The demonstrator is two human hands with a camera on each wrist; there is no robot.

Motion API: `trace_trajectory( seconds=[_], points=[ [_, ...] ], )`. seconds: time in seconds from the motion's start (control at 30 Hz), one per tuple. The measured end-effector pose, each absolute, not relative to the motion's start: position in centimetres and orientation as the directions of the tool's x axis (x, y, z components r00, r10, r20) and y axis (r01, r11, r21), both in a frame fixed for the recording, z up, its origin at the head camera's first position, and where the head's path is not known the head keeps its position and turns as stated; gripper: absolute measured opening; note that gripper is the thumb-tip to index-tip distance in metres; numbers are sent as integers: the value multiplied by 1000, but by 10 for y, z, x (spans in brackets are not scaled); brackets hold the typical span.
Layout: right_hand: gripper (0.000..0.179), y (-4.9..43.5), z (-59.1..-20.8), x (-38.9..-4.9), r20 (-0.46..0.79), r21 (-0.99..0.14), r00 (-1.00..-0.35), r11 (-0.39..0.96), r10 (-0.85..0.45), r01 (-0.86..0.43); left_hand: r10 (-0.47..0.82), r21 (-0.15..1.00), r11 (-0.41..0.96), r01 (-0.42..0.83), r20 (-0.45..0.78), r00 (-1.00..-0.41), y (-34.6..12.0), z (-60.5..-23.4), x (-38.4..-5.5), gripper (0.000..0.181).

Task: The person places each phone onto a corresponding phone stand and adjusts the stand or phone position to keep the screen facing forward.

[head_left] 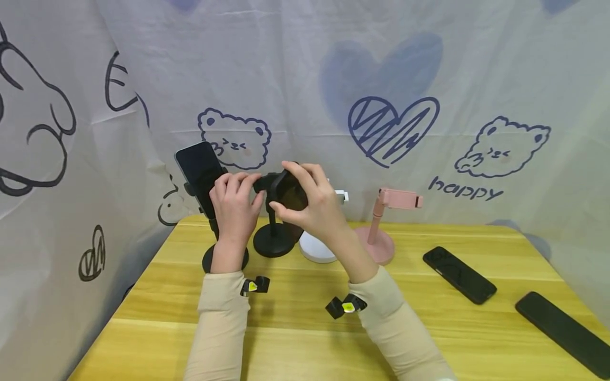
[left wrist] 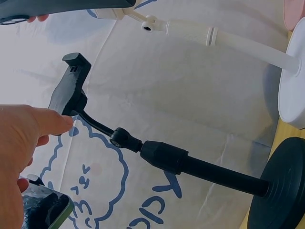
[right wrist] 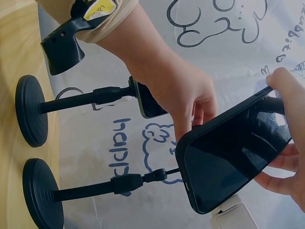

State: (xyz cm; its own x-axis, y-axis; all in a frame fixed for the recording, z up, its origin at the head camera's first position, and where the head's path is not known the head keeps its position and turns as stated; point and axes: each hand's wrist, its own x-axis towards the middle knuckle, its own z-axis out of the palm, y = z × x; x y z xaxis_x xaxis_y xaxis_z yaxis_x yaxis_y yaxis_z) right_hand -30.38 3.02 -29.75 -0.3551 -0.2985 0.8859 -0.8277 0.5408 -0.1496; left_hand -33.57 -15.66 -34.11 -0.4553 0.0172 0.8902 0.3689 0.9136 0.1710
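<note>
My left hand [head_left: 235, 209] pinches one end of the clamp [left wrist: 70, 88] on a black phone stand [head_left: 274, 241]. The stand's round base is on the table, and its neck rises to the clamp. Just to the right, my right hand [head_left: 316, 206] grips a black phone [right wrist: 233, 152] by its edges, thumb on one side and fingers on the other. The phone is held up close by the clamp, overlapping it in the right wrist view. Another phone [head_left: 202, 172] stands tilted in a second black stand [head_left: 208, 260] beside my left hand.
A white phone stand [head_left: 316, 250] is partly hidden behind my right hand. To its right is a pink phone stand [head_left: 376, 241]. Two dark phones lie on the wooden table [head_left: 295, 349] at right, a nearer one [head_left: 562, 333] and a farther one [head_left: 459, 275]. A printed curtain [head_left: 295, 69] hangs behind.
</note>
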Motion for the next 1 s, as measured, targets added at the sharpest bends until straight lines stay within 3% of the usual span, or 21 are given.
trace_trajectory(
  seconds=[1.0],
  points=[
    [67, 11, -291, -317, 856, -252, -426, 482, -295, -839, 6, 190, 898, 396, 896, -445, -157, -342, -337, 27]
  ],
)
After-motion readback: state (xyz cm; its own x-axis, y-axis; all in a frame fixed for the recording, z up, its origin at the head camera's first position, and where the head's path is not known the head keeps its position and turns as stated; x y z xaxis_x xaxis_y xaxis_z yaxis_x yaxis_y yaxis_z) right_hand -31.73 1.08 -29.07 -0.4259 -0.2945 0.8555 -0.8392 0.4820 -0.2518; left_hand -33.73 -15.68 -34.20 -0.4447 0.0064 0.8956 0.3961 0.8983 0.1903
